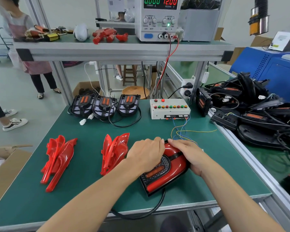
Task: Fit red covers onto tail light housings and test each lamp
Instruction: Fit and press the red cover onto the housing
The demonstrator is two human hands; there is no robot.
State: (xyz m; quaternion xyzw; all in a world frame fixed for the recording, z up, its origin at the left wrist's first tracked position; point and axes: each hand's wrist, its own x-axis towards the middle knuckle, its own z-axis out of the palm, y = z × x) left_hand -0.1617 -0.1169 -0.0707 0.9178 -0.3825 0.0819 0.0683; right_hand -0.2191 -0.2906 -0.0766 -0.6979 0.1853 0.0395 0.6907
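Observation:
A tail light housing with a red cover (166, 174) lies on the green bench mat (90, 190) in front of me. My left hand (146, 156) lies palm-down on its left half, and my right hand (187, 154) presses on its right half with the fingers wrapped over the far edge. Two stacks of loose red covers (59, 159) (115, 151) lie to the left. Three bare black housings (105, 104) stand in a row at the back. A white test box (169, 108) with coloured buttons sits behind my hands.
A power supply (157, 19) on the upper shelf reads 0.000 A and 12.00 V. A heap of black housings and cables (251, 111) fills the right-hand bench. A cardboard box (5, 166) stands at the left edge. People stand at the far left.

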